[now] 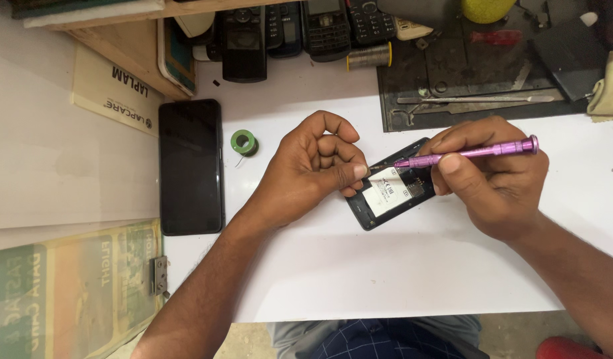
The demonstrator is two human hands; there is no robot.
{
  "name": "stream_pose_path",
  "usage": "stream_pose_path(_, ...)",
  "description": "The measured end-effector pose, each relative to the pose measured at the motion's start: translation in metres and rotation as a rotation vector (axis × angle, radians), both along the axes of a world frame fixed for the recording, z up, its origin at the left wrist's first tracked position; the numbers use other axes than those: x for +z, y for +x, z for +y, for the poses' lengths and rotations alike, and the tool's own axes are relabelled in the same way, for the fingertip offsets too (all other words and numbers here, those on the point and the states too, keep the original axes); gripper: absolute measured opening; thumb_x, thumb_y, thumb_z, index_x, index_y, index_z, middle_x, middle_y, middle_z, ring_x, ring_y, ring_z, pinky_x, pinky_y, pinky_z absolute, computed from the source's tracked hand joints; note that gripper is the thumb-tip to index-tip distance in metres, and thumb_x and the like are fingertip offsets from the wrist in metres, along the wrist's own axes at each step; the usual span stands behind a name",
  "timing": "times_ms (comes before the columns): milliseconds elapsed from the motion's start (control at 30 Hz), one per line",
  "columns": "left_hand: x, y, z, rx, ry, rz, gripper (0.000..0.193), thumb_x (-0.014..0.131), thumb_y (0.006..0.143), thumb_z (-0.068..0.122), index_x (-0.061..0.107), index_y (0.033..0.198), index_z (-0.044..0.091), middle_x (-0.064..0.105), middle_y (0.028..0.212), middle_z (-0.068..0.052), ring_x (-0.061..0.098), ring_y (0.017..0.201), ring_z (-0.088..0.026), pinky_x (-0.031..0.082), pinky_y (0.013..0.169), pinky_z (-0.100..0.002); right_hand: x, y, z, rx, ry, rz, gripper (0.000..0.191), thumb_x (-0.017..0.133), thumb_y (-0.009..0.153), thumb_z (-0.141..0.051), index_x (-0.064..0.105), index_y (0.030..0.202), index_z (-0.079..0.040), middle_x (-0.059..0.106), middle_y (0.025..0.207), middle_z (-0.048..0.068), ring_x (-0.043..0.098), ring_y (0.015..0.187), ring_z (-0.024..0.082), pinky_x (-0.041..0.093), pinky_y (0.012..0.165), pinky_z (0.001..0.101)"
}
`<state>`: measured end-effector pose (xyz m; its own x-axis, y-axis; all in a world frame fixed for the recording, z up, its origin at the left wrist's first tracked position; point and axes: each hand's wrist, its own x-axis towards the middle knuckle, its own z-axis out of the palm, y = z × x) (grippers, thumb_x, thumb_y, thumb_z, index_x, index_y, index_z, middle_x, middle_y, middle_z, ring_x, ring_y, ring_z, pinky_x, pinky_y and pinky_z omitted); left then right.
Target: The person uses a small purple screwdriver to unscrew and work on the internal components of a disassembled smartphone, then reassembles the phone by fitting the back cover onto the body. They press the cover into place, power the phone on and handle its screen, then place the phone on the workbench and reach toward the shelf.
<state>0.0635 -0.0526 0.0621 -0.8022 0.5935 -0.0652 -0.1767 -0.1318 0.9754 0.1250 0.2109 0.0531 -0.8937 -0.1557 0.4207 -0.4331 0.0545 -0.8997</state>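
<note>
Near the middle of the frame, on a white table [399,279], lies a small black phone [390,193] with its back cover off, tilted so that its upper end points toward the upper right; a white label shows in its open back. The left hand [309,169] sits just left of the phone, its fingers curled in toward the palm, with the thumb pressed flat against the phone's upper left edge. The right hand [496,179] lies over the phone's right end and pinches a purple screwdriver [469,153] between thumb and forefinger, the other fingers folded beneath; the tool runs nearly level, its cap at the right and its tip at the phone's top edge, just beside the left thumb. Whether the tip touches a screw cannot be told. Left of the left hand, near it but apart, a green spool [244,142] of wire rests on the table, and farther left a larger black smartphone [190,166] lies face up, screen dark, standing lengthwise in the frame. Along the top of the frame a row of old keypad handsets [300,30] lies side by side, with a solder reel [369,56] below them. At the upper right a dark work mat [466,73] carries a metal pry tool [476,99] and a red-handled driver [496,37].
</note>
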Motion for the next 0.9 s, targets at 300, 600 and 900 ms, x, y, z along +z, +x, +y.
stream_pose_path(300, -0.0035, 0.0005, 0.0037, -0.012, 0.038, -0.001, 0.029, 0.068, 0.096, -0.001, 0.050, 0.118, 0.002, 0.071, 0.090, -0.010, 0.069, 0.078, -0.010, 0.060, 0.068, -0.026, 0.0005, -0.0002, 0.0021, 0.016, -0.011, -0.006, 0.010, 0.059, 0.108, -0.006, 0.058, 0.114, 0.002, 0.072, 0.100, 0.021, 0.064, 0.069, 0.008, 0.054, 0.058, 0.0213)
stream_pose_path(600, -0.0033, 0.0008, 0.0016, -0.025, 0.048, 0.008, 0.030, 0.068, 0.096, -0.001, 0.050, 0.119, 0.002, 0.071, 0.091, -0.010, 0.068, 0.079, -0.010, 0.060, 0.069, -0.026, -0.0004, -0.0003, 0.0018, 0.025, -0.020, -0.004, 0.010, 0.058, 0.108, -0.006, 0.058, 0.114, 0.002, 0.071, 0.098, 0.020, 0.064, 0.068, 0.008, 0.054, 0.057, 0.0211)
stream_pose_path(900, -0.0005, -0.0008, 0.0003, -0.015, 0.028, -0.006, 0.030, 0.068, 0.095, -0.001, 0.050, 0.119, 0.002, 0.071, 0.091, -0.011, 0.069, 0.079, -0.011, 0.061, 0.070, -0.027, 0.0015, -0.0016, 0.0020, 0.019, -0.004, 0.004, 0.009, 0.058, 0.108, -0.006, 0.059, 0.113, 0.002, 0.071, 0.096, 0.020, 0.064, 0.067, 0.008, 0.055, 0.056, 0.0207)
